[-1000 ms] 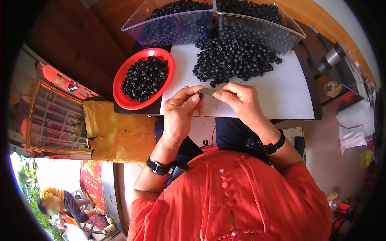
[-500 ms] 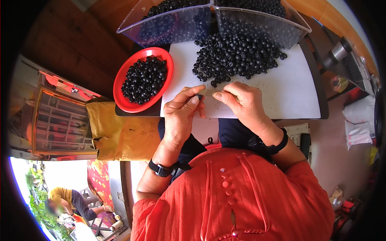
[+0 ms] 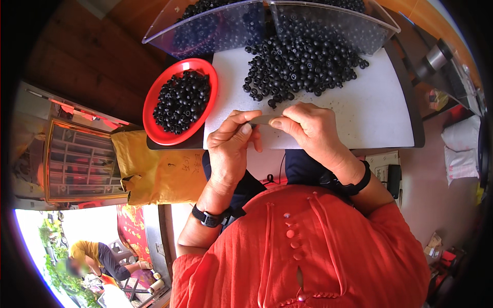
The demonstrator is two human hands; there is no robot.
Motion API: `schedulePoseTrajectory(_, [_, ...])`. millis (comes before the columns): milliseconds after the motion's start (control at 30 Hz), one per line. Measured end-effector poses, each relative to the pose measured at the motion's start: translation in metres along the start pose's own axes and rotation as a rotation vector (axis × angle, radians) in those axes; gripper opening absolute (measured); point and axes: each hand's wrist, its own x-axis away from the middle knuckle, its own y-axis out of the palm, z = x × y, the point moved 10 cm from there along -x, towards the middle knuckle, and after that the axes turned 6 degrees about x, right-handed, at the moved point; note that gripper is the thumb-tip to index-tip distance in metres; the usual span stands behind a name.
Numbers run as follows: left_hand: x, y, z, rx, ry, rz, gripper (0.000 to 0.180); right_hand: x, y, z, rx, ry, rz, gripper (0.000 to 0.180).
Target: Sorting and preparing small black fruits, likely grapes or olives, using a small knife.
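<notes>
Over the near edge of a white board (image 3: 375,110), my two hands meet. My right hand (image 3: 313,131) pinches a thin, flat blade (image 3: 263,119) between thumb and fingers; its tip reaches the fingertips of my left hand (image 3: 228,146). Those left fingers are closed around a small black round part, now almost wholly hidden by the thumb and blade. Just beyond my hands lies a heap of small black round parts (image 3: 303,66), several showing a hole. On the left, a red plate (image 3: 214,84) holds more such black parts.
Two clear plastic bins (image 3: 218,36) with black parts stand at the board's far side. A yellow sack (image 3: 159,172) lies left of my left forearm. At far right are a metal cylinder (image 3: 436,56) and white bags (image 3: 462,146). Another person (image 3: 102,256) bends over at lower left.
The blade has come against the left fingertips and shows more broadly. The black part, visible before, is now mostly covered. The view has shifted slightly.
</notes>
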Motion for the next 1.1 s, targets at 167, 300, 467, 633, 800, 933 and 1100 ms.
schedulePoseTrajectory(167, [-0.001,0.001,0.002,-0.034,0.018,-0.001,0.024,0.002,0.001,0.000,-0.023,-0.010,-0.033,0.034])
schedulePoseTrajectory(300, [0.001,0.000,0.002,0.035,0.001,0.064,0.025,0.006,-0.006,0.020,-0.285,0.226,0.014,0.021])
schedulePoseTrajectory(467, [0.006,0.001,0.032,-0.029,0.101,0.015,0.024,0.008,-0.013,0.022,-0.401,0.251,0.086,0.020])
schedulePoseTrajectory(633, [-0.008,-0.033,0.123,-0.677,0.282,0.243,0.025,0.014,-0.029,0.027,-0.464,0.288,0.023,0.018])
schedulePoseTrajectory(800, [-0.029,-0.052,0.148,-1.184,0.488,0.140,0.023,0.015,-0.053,0.032,-0.501,0.315,0.160,0.020])
schedulePoseTrajectory(933, [-0.029,0.009,0.099,-1.208,0.485,-0.044,0.017,0.020,-0.052,0.029,-0.482,0.248,0.178,0.020])
schedulePoseTrajectory(1100, [-0.039,0.068,0.039,-1.356,0.504,-0.071,0.017,0.023,-0.048,0.032,-0.450,0.207,0.180,0.019])
